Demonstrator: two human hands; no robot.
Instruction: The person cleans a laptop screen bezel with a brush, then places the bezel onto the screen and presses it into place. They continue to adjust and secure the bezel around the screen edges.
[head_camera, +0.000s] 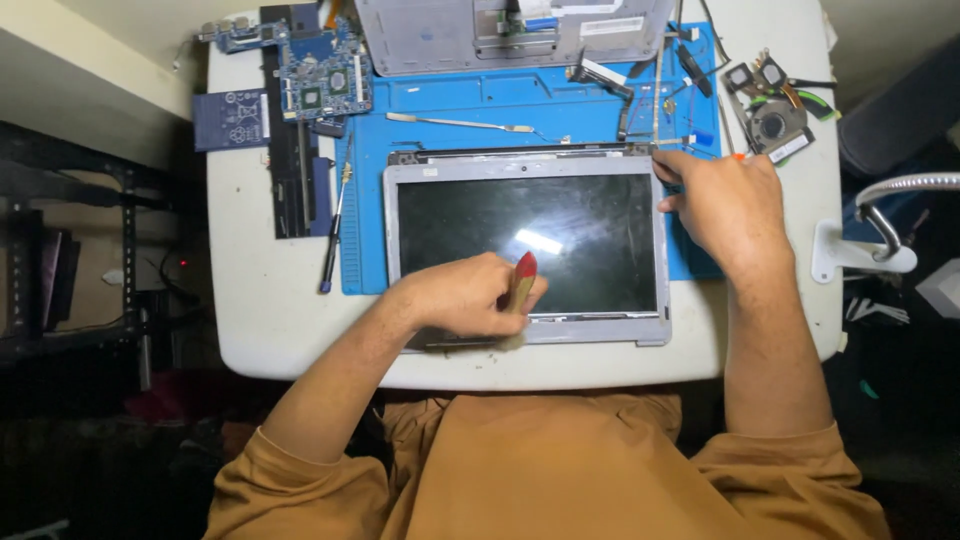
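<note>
Laptop screen panel (527, 245) lies at ctr of blue mat (480, 105). L hand (470, 297) at 6 o'clock edge grips a red-tipped brush (521, 285). R hand (722, 205) at 2 o'clock corner, fingers curled pinching bezel.

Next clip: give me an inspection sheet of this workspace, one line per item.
Surface: white table with blue mat.
Job's things: grey screen panel lying flat on the mat, near edge overhanging onto the table.
Clutter: circuit board, fan, screwdriver, laptop base.
Grippers: left hand holds a red-tipped tool at the panel's lower edge; right hand grips its top right corner.
Cables: flat ribbon on the mat, thin wires by the fan.
Surroundings: black rack left, white lamp base right.
</note>
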